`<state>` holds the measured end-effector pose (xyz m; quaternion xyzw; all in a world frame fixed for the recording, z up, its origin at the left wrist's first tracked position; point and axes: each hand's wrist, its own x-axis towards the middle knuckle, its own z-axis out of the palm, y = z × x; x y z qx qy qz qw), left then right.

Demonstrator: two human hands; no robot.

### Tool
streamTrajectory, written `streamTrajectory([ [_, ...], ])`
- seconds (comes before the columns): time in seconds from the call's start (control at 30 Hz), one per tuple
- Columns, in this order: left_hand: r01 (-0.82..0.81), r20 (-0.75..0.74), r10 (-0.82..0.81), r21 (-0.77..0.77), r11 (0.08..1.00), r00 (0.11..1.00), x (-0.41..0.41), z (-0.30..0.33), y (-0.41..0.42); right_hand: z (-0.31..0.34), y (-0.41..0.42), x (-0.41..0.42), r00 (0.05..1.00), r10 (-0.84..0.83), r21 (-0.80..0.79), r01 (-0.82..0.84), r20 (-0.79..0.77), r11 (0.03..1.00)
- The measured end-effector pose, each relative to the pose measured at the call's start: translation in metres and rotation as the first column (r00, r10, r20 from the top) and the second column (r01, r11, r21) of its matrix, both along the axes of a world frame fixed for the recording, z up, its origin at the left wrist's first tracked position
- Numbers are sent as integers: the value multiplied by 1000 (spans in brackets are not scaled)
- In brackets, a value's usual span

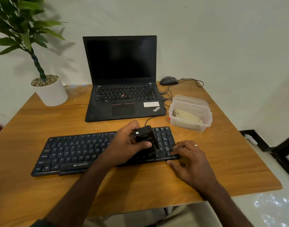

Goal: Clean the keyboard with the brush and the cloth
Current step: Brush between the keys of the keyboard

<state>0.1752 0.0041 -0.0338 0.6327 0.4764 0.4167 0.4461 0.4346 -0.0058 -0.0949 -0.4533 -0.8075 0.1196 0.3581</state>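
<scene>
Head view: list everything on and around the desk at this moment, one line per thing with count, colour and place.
keyboard: 1, black, near centre of table
brush: 1, black, over the keyboard's right part
laptop: 1, black, open, screen dark, behind keyboard
mouse: 1, dark grey, far right of laptop, wired
plastic container: 1, clear, right of laptop, beige cloth-like item inside
potted plant: 1, green in white pot, far left corner
table: 1, wooden brown
left hand: 1, grips the brush
right hand: 1, holds the keyboard's right end
</scene>
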Motion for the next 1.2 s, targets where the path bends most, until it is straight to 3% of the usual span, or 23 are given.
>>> streamTrajectory([
  [0.27, 18, -54, -10, 151, 988, 999, 59, -2, 16, -1, -2, 2, 998, -20, 39, 18, 53, 999],
  [0.4, -13, 49, 9, 72, 997, 999, 50, 6, 18, 0, -4, 0, 999, -24, 44, 23, 21, 999],
  [0.53, 82, -60, -82, -11, 997, 995, 38, 10, 18, 0, -4, -2, 999, -16, 52, 13, 42, 999],
  [0.73, 77, -39, -73, 107, 991, 997, 76, 0, 23, -3, -2, 0, 999, -9, 59, 7, 38, 998],
  [0.87, -17, -6, 18, 166, 986, 1000, 79, 0, 27, -1, -4, 1, 999, -19, 58, 17, 33, 998],
  [0.97, -1, 71, -6, 93, 996, 997, 61, 5, 28, -1, -4, 0, 1000, -13, 49, 11, 27, 999],
  [1.1, 122, -40, -121, 9, 993, 992, 51, 8, 27, -1, -3, -1, 999, -10, 55, 7, 48, 998],
  [1.2, 143, -59, -139, 68, 987, 988, 72, 6, 25, -1, -4, -1, 998, -18, 65, 14, 53, 998],
])
